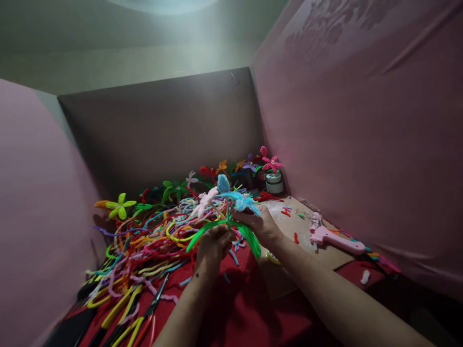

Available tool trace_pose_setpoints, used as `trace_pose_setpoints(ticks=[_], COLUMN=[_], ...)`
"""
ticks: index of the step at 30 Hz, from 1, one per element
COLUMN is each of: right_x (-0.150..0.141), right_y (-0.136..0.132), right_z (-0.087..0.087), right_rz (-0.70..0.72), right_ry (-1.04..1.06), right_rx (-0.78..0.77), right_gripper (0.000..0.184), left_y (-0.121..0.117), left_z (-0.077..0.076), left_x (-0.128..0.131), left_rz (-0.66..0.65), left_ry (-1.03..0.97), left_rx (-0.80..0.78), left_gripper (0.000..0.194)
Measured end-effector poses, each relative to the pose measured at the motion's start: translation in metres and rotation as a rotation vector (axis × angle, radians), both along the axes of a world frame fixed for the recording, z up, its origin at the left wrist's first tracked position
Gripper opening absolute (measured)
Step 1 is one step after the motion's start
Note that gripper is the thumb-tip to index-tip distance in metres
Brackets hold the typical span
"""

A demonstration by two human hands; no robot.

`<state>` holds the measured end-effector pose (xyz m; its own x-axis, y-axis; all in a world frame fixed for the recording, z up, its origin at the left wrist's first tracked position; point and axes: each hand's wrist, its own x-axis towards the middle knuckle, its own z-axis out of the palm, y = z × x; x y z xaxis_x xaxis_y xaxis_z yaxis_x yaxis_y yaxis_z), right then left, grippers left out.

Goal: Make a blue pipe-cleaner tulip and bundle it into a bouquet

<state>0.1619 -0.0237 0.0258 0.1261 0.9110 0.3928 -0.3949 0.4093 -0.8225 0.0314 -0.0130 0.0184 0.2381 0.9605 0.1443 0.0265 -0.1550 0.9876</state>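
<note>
A pipe-cleaner flower is held upright in front of me. It has a light blue bloom, a blue bud above it, a pale pink bloom to the left and long green leaves that arch down to both sides. My left hand is closed round the lower stem, under the point where the leaves spread. Just beneath the blue bloom, my right hand is closed with fingers bent at the stem; the petals partly hide its fingertips.
Loose colourful pipe cleaners heap up on the left. Scissors lie near the front. A pink glue gun rests on the cardboard at right. Finished flowers line the back, near a white jar. Pink cloth walls flank the workspace.
</note>
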Motion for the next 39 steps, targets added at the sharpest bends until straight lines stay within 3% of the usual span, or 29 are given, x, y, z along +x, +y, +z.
trace_pose_setpoints(ticks=[6, 9, 12, 16, 22, 27, 33, 39], right_x=[0.004, 0.018, 0.039, 0.067, 0.098, 0.107, 0.094, 0.079], right_y=[-0.003, -0.002, 0.005, 0.023, 0.045, 0.062, 0.08, 0.075], right_z=[0.006, 0.017, 0.032, 0.047, 0.055, 0.058, 0.067, 0.073], right_rz=[-0.127, -0.24, -0.398, -0.627, -0.842, -0.912, -0.897, -0.959], right_ry=[0.026, -0.031, -0.164, -0.266, -0.26, -0.218, -0.221, -0.175], right_rx=[0.042, 0.094, 0.126, 0.162, 0.21, 0.155, 0.178, 0.17], right_gripper=[0.02, 0.02, 0.018, 0.018, 0.019, 0.022, 0.022, 0.024], left_y=[0.004, 0.01, 0.014, 0.01, -0.002, -0.007, -0.01, -0.009], left_z=[-0.005, -0.008, -0.014, -0.024, -0.046, -0.063, -0.065, -0.067], left_x=[-0.001, -0.005, -0.004, 0.005, 0.016, 0.013, 0.013, 0.015], left_rz=[-0.021, 0.062, 0.089, -0.02, -0.195, -0.272, -0.301, -0.284], left_ry=[-0.115, -0.196, -0.22, -0.069, 0.138, 0.216, 0.231, 0.245], left_rx=[0.012, -0.035, -0.074, -0.043, 0.03, 0.08, 0.109, 0.12], left_gripper=[0.031, 0.042, 0.037, 0.025, 0.018, 0.018, 0.018, 0.026])
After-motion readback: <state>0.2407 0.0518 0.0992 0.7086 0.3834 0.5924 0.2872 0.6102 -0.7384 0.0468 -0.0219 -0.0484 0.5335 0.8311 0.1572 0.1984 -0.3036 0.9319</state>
